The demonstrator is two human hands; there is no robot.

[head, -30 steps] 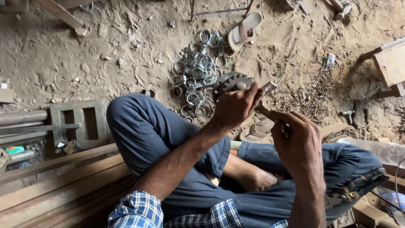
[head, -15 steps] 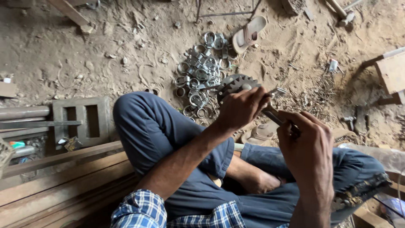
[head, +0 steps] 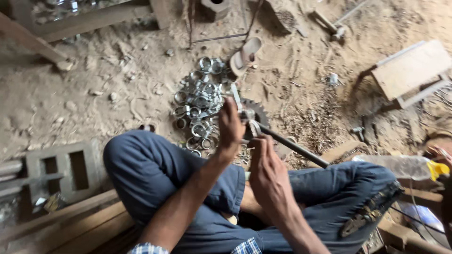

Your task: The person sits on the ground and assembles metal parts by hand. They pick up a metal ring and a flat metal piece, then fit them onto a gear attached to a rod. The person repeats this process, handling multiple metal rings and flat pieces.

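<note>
L forearm runs up from near-left edge toward frame ctr, bare, checked sleeve at elbow. Left hand (head: 231, 128) raised, back toward camera, fingers curled shut in a grip at ctr. R forearm rises from near edge, just right of L arm, also bare. Right hand (head: 267, 165) sits nearer than L hand, just below and right of it, fingers bent and closed, knuckles up. Hands near each other; whether they touch can't be told. Legs crossed beneath both arms.

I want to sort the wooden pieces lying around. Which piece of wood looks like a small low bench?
The pale wooden bench at the upper right, on the dirt floor. It has a flat top on legs; the others are plain beams.
</note>
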